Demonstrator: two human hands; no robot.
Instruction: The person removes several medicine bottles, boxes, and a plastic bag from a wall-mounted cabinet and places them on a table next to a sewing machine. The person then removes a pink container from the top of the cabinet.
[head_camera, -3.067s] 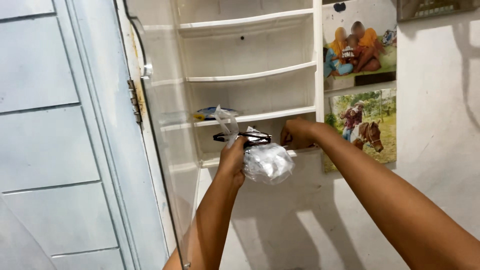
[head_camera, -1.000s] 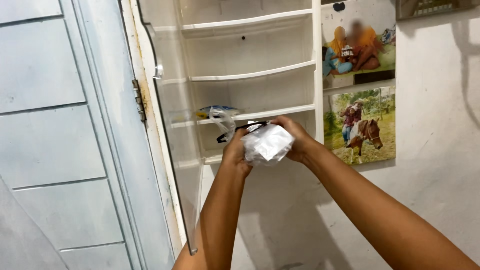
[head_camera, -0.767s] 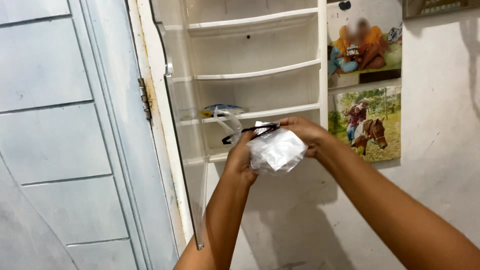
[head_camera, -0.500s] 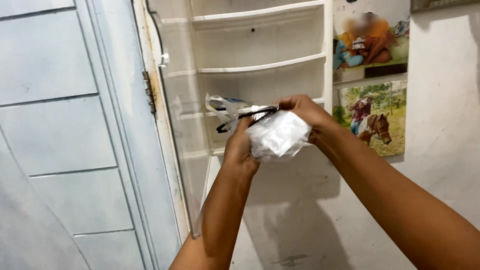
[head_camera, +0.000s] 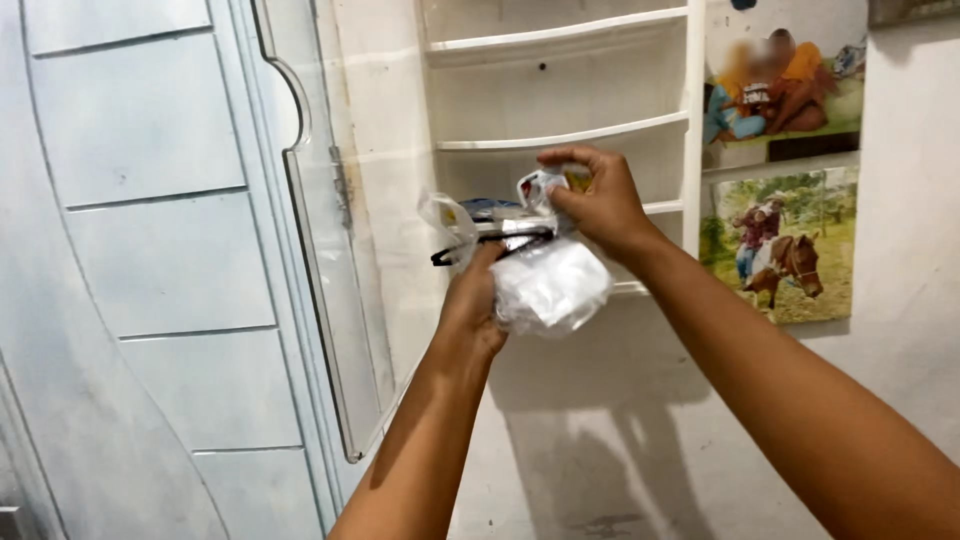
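While both arms reach up toward the white wall cabinet (head_camera: 560, 90), the left hand (head_camera: 472, 300) is clenched around the gathered neck of a clear plastic bag (head_camera: 550, 285), which bulges out just to the right of its knuckles and hangs in front of the cabinet's lower shelves. A pair of dark-framed glasses (head_camera: 485, 243) lies across the top of that same fist, one arm of the frame jutting out to the left; whether the fingers clamp the frame or it only rests there cannot be told. A loose crinkled flap of plastic (head_camera: 447, 217) sticks up beside it. The right hand (head_camera: 595, 200) is higher, its fingers curled and pinching a small crumpled packet (head_camera: 545, 185) with a yellow and red patch, held just above the bag and in front of the third shelf. The cabinet's clear door (head_camera: 320, 250) stands swung open to the left, against a pale blue panelled door (head_camera: 140, 250). Two pictures (head_camera: 785, 160) hang on the white wall (head_camera: 910, 250) just right of the cabinet, one above the other.
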